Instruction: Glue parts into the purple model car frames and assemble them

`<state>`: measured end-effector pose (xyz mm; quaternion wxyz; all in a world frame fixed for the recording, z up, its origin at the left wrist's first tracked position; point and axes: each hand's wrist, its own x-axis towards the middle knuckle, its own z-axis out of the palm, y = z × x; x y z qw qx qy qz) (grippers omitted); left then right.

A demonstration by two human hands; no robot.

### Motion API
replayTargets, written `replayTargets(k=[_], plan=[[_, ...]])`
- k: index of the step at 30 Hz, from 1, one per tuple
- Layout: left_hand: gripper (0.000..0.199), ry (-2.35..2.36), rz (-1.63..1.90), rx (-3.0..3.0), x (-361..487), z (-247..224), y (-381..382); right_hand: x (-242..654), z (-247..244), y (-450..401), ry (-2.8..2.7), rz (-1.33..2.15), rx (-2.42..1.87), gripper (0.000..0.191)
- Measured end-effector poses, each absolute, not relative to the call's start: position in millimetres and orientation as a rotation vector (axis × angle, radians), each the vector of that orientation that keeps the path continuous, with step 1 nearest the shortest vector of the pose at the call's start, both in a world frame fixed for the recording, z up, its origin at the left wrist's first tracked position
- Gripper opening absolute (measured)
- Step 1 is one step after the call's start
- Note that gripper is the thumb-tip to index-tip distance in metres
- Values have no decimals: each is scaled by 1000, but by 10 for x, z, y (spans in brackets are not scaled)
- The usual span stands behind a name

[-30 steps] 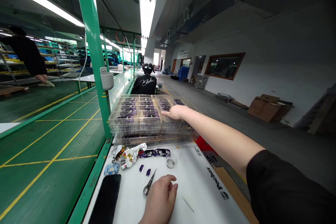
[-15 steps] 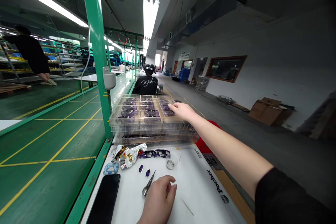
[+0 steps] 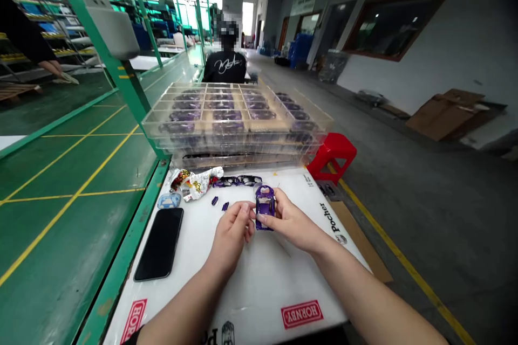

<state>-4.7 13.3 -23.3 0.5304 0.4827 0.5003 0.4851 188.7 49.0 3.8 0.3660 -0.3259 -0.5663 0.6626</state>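
At your far left, a co-worker's hand (image 3: 56,68) hangs below a dark sleeve, well apart from you, and nearer in, a pale wall-holder (image 3: 115,32) is fixed to the green post (image 3: 103,73). On your white tabletop (image 3: 259,291), a black phone (image 3: 158,245) lies face up near the left edge, with a small blue-and-white item (image 3: 169,201) just beyond its top end. Next come a crumpled foil wrapper (image 3: 196,184) and, just right of it, a row of purple-and-black parts (image 3: 238,180); two small purple pieces (image 3: 215,201) lie on the tabletop nearer to you. Your left hand (image 3: 232,223) is half curled, thumb close to the index finger, its fingertips right at the left side of the purple car shell (image 3: 266,209); you cannot tell from here whether they touch it or pinch something small. The shell is raised in front of you over the middle of the tabletop, its long side pointing away, and your right hand (image 3: 289,221) grips it by its right side, thumb across the near end. Beyond both hands stand stacked clear trays (image 3: 238,132), the top one divided into compartments with purple shells in many of them. To the right of the trays, a red stool (image 3: 335,151) stands on the floor.
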Motion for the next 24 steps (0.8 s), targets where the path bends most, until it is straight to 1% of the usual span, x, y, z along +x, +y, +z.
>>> replayTargets(k=[3, 5, 7, 9, 11, 14, 19, 24], plan=[[55, 1176, 1130, 1123, -53, -231, 124, 1866, -156, 491, -1423, 1788, -800, 76], [54, 1158, 1103, 1103, -55, -220, 121, 1865, -191, 468, -1425, 1842, -767, 78], [47, 1130, 1099, 1117, -59, -199, 119, 1883, -178, 438, -1425, 1881, -744, 78], [35, 1114, 1123, 1186, -73, -167, 113, 1916, -143, 416, -1429, 1872, -763, 73], [26, 1121, 1150, 1286, -96, -128, 106, 1955, -107, 410, -1468, 1821, -818, 64], [19, 1161, 1175, 1402, -137, -76, 101, 2004, -66, 413, -1579, 1699, -947, 55], [18, 1173, 1145, 1445, -166, -39, 103, 2023, -31, 389, -1605, 1644, -984, 38], [20, 1145, 1196, 1334, -139, -19, 67, 2020, -13, 356, -1554, 1609, -973, 38]])
